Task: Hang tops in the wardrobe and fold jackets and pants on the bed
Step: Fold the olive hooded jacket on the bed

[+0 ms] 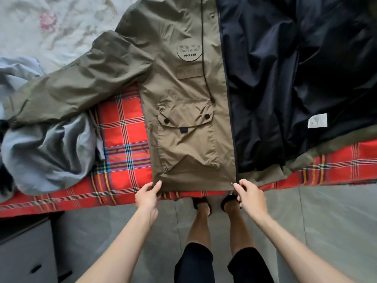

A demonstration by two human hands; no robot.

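Observation:
An olive-green jacket (183,94) lies spread on the bed, its left front panel face up with a round "NO.02" patch and a flap pocket. The right front panel is thrown open, showing the dark navy lining (285,78) with a white label. One sleeve stretches out to the left. My left hand (148,194) pinches the hem at the panel's left corner. My right hand (250,194) pinches the hem at the zipper edge, by a snap. Both hands are at the bed's near edge.
A red plaid blanket (122,139) covers the bed's near part, with a pale floral sheet (51,27) beyond. A crumpled grey-blue garment (47,152) lies at the left, partly under the sleeve. Grey tiled floor (316,211) and my feet are below; a dark grey cabinet (24,252) stands at the lower left.

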